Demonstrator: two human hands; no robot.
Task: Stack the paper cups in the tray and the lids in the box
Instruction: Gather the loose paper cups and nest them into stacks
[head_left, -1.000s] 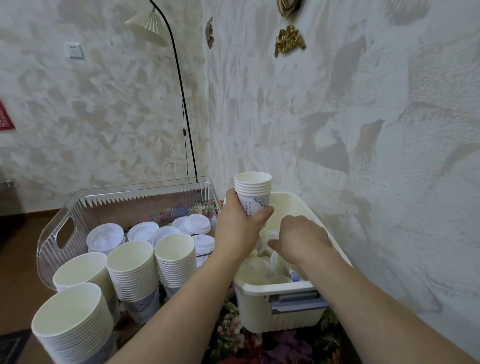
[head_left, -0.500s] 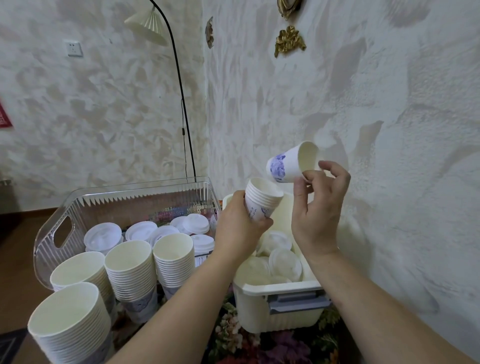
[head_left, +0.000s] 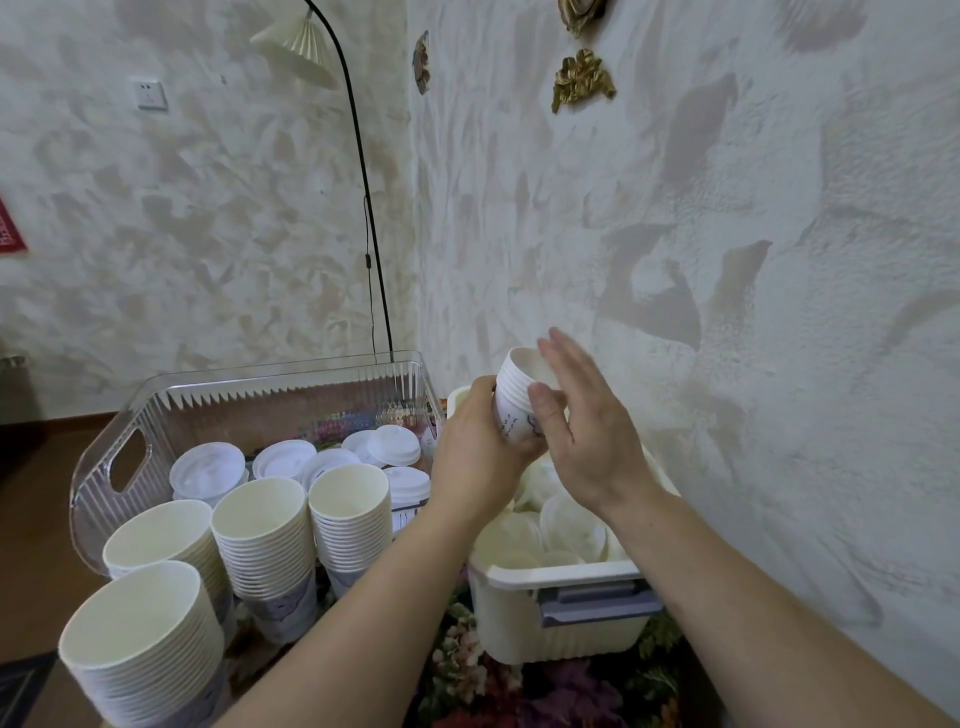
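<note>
Head view looks down, close over hands.

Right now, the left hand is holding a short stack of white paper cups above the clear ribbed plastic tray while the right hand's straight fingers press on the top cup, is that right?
Not quite: in the head view the left hand holds the short stack of white paper cups above the white plastic box of lids, not above the clear ribbed plastic tray. The right hand does rest straight fingers on the top cup.

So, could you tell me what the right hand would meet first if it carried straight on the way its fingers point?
Probably the textured wall. The right hand is open, fingers aimed up and away past the rim of the cup stack in the left hand. Depth is unclear.
</note>
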